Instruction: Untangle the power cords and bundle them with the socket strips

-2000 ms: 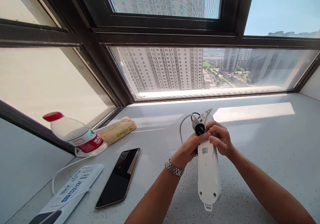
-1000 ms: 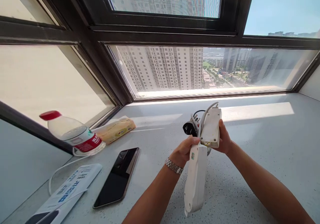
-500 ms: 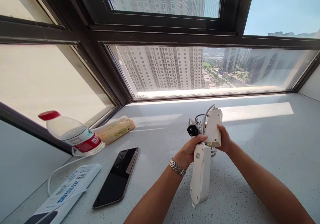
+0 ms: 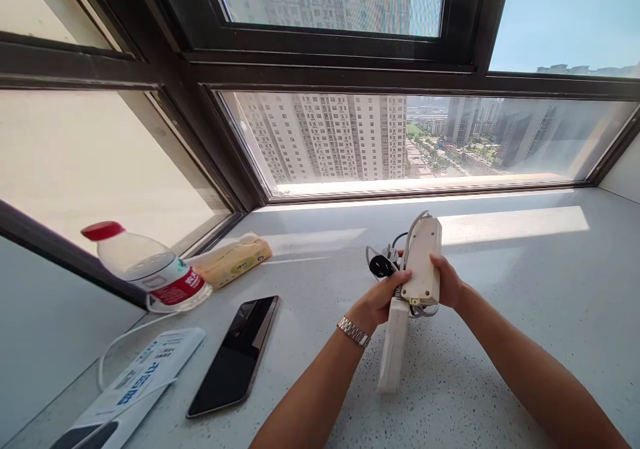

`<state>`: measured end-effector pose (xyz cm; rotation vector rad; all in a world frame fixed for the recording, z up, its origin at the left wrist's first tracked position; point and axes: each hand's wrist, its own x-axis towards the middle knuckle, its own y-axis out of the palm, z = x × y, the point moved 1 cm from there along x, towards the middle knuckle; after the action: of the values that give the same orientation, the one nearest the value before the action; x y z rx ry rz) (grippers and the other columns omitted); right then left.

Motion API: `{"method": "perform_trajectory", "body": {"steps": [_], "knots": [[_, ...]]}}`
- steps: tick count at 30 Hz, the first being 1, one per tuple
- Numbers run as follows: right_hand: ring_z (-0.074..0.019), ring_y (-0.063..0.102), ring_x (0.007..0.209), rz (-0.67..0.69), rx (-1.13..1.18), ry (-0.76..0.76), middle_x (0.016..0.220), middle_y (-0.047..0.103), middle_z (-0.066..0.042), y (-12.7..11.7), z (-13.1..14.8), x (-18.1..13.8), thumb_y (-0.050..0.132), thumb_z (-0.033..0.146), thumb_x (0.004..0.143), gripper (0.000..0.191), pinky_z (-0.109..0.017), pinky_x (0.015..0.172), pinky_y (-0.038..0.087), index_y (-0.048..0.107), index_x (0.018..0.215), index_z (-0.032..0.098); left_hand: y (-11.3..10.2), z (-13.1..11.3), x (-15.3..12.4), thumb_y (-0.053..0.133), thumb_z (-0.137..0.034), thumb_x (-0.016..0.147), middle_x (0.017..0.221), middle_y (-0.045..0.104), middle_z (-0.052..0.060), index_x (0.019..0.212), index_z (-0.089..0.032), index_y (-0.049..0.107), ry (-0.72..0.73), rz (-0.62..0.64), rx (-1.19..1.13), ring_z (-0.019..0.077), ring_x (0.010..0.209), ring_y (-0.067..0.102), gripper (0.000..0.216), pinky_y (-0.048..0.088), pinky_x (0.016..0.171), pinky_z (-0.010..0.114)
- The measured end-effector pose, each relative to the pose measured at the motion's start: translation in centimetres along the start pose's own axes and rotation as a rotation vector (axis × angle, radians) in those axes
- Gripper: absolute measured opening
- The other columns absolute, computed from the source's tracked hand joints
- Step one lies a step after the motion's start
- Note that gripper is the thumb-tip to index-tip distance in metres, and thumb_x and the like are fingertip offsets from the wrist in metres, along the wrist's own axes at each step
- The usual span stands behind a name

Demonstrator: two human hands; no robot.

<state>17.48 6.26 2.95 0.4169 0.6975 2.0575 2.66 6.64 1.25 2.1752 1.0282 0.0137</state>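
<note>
Both my hands meet over the speckled windowsill, holding two white power strips with their grey cords bundled between them. My right hand (image 4: 447,281) grips the shorter strip (image 4: 423,259), which points up and away. My left hand (image 4: 382,297), with a metal watch on its wrist, is closed on the top of the longer strip (image 4: 393,347), which hangs edge-on toward the sill. A black plug (image 4: 383,266) and cord loops stick out just above my left fingers.
On the left of the sill (image 4: 525,282) lie a black phone (image 4: 235,354), a white box with blue print (image 4: 135,382) and a white cable, a clear bottle with a red cap (image 4: 150,269) and a tissue pack (image 4: 231,259). Dark window frames run behind.
The longer strip has turned from flat-side-up to edge-on and hangs lower. My right hand brought the shorter strip up from behind and then lowered it slightly toward the bundle.
</note>
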Motion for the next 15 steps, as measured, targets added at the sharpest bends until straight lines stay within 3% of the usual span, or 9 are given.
{"method": "perform_trajectory", "body": {"steps": [3,7,15], "knots": [[-0.0264,0.061,0.095,0.029,-0.030,0.016,0.102,0.064,-0.011,0.2,-0.2,-0.1,0.071,0.057,0.062,0.077,-0.040,0.077,0.052,0.050,0.123,0.016,-0.4,0.5,0.1,0.074,-0.040,0.072,0.091,0.072,0.013,0.121,-0.008,0.056,-0.024,0.079,-0.033,0.0226,0.080,0.068,0.061,0.052,0.068,0.028],[-0.0256,0.062,0.093,-0.022,0.014,-0.007,0.103,0.064,-0.011,0.5,-0.6,0.1,0.069,0.056,0.064,0.075,-0.039,0.075,0.053,0.048,0.124,0.018,0.0,0.3,0.2,0.073,-0.039,0.072,0.094,0.071,0.013,0.121,-0.007,0.055,0.026,0.088,-0.086,0.0220,0.085,0.068,0.061,0.051,0.068,0.025],[-0.0278,0.064,0.089,-0.197,-0.009,-0.087,0.090,0.067,-0.008,1.0,-1.3,0.2,0.070,0.056,0.059,0.063,-0.041,0.076,0.054,0.058,0.110,0.020,0.8,-1.0,-0.1,0.069,-0.042,0.079,0.075,0.070,0.009,0.110,-0.006,0.064,0.040,-0.123,-0.031,0.0134,0.058,0.061,0.047,0.048,0.054,0.021]]}}
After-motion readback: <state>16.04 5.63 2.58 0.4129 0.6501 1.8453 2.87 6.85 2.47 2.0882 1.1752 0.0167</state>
